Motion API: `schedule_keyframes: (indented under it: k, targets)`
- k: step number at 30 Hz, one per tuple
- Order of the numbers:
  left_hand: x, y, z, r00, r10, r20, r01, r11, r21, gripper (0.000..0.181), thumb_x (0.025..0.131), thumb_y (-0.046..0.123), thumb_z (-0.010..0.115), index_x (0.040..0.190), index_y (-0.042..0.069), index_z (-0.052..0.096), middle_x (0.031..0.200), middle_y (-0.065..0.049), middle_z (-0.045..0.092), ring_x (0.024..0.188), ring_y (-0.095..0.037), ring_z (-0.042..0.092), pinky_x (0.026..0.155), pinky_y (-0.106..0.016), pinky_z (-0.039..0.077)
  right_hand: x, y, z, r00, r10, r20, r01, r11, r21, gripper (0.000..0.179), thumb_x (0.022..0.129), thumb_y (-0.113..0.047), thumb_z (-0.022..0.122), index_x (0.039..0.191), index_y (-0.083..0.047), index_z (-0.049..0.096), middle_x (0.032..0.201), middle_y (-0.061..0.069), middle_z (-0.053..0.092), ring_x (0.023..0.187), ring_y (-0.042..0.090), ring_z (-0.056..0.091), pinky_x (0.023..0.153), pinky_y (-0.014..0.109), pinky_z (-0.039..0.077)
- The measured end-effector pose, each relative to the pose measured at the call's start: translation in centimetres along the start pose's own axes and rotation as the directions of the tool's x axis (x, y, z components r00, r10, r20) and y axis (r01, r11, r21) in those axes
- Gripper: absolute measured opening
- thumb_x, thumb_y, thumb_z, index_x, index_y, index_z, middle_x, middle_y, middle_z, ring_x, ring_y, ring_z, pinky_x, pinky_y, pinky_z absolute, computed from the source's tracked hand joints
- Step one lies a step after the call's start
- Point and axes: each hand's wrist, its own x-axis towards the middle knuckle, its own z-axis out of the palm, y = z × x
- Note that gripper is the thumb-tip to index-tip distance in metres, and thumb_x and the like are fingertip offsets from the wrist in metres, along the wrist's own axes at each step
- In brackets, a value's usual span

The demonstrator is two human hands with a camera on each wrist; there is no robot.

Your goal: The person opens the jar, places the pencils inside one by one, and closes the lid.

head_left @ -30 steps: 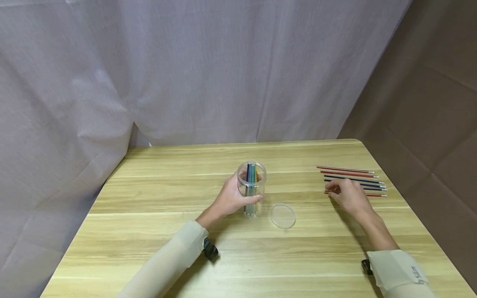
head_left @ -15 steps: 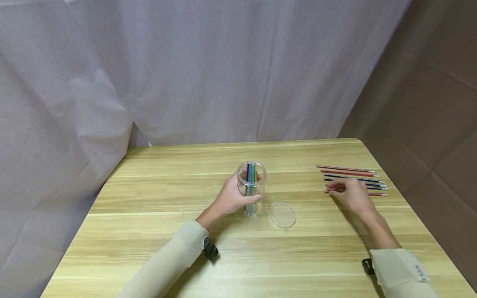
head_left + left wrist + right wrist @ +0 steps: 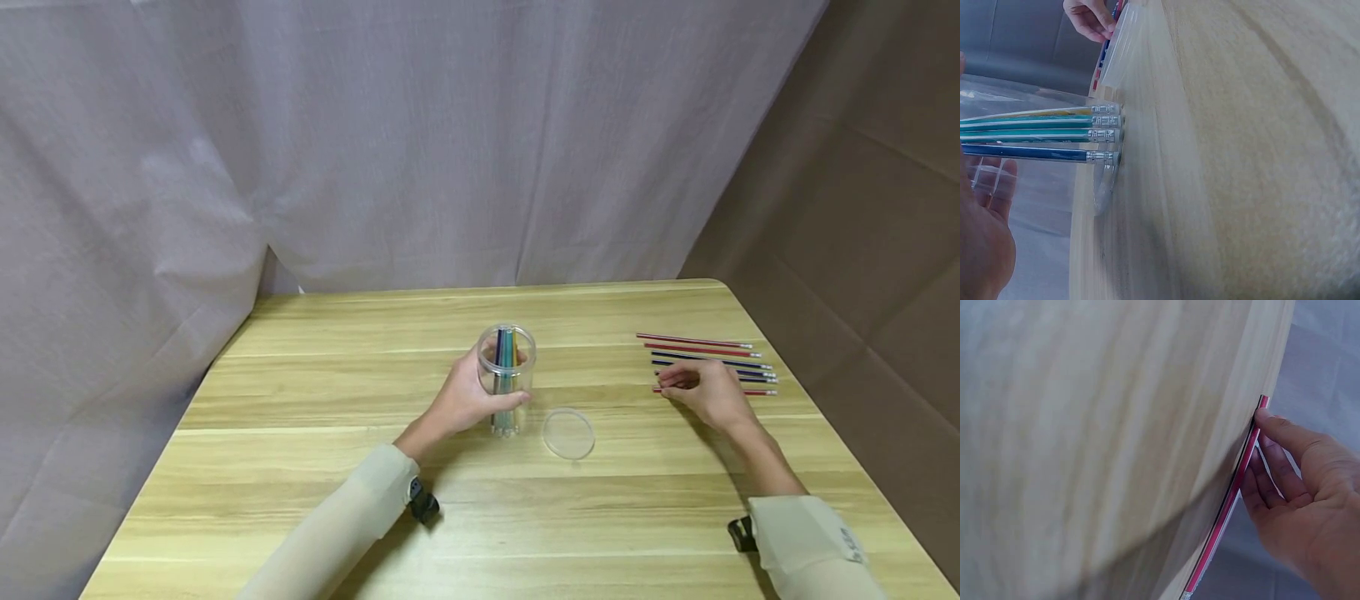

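My left hand (image 3: 461, 396) grips a clear, lidless plastic jar (image 3: 527, 379) standing upright at the middle of the table. Dark blue, teal (image 3: 1035, 134) and yellow pencils stand inside it, their eraser ends at the bottom. On the right side, my right hand (image 3: 708, 396) pinches the left end of the nearest red pencil (image 3: 1229, 490) between thumb and fingers. That pencil lies along the tabletop, its eraser end pointing right. Behind it lie several blue pencils (image 3: 742, 363), partly hidden by the hand, and two more red pencils (image 3: 693, 340).
A round clear lid (image 3: 568, 433) lies flat on the wooden table (image 3: 360, 367), just right of the jar. Grey cloth (image 3: 405, 150) hangs behind the table, and a brown panel (image 3: 847, 233) rises along its right side.
My right thumb and fingers have settled onto the left end of the nearest red pencil, the hand shifting only slightly. The left hand and the jar stay in place.
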Motion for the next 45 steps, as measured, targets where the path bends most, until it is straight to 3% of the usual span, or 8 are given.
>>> schedule_keyframes:
  k: [10,20,32,45]
  targets:
    - [0.1,-0.1,0.1,1.000,0.001,0.001,-0.001,1.000,0.010,0.067,0.081,0.015,0.094,0.138,0.018,0.057,0.127,-0.006,0.073,0.114,-0.019,0.070,0.100,-0.040,0.058,-0.2,0.1,0.1,0.997,0.071,0.033,-0.072,0.996,0.047,0.019,0.088,0.002,0.084,0.105,0.006,0.078,0.094,0.018,0.079,0.078,0.008,0.074,0.067,0.012,0.054]
    - [0.1,0.0,0.1,1.000,-0.013,0.003,0.013,1.000,0.013,0.067,0.081,0.012,0.094,0.137,0.019,0.057,0.126,-0.004,0.073,0.113,-0.016,0.070,0.101,-0.038,0.057,-0.1,-1.0,0.7,0.997,0.048,0.052,-0.055,0.988,0.143,0.021,0.090,-0.001,0.084,0.107,0.008,0.077,0.095,0.017,0.080,0.081,0.001,0.073,0.070,0.012,0.055]
    - [0.1,0.2,0.0,1.000,-0.012,0.002,0.012,1.000,0.010,0.067,0.081,0.013,0.094,0.136,0.020,0.058,0.127,-0.005,0.073,0.114,-0.016,0.070,0.101,-0.039,0.057,0.1,-3.6,0.4,0.995,0.035,0.090,-0.056,0.968,0.244,0.024,0.092,0.000,0.081,0.113,0.009,0.074,0.105,0.021,0.078,0.089,0.009,0.075,0.074,0.017,0.057]
    - [0.0,0.2,0.0,1.000,-0.014,-0.007,0.014,1.000,0.004,0.069,0.079,0.013,0.095,0.137,0.018,0.058,0.126,-0.001,0.074,0.112,-0.018,0.070,0.100,-0.041,0.058,0.6,-6.8,0.4,0.996,-0.036,0.079,0.003,0.925,0.380,0.023,0.093,-0.001,0.080,0.114,0.008,0.075,0.106,0.017,0.079,0.091,0.002,0.074,0.076,0.018,0.060]
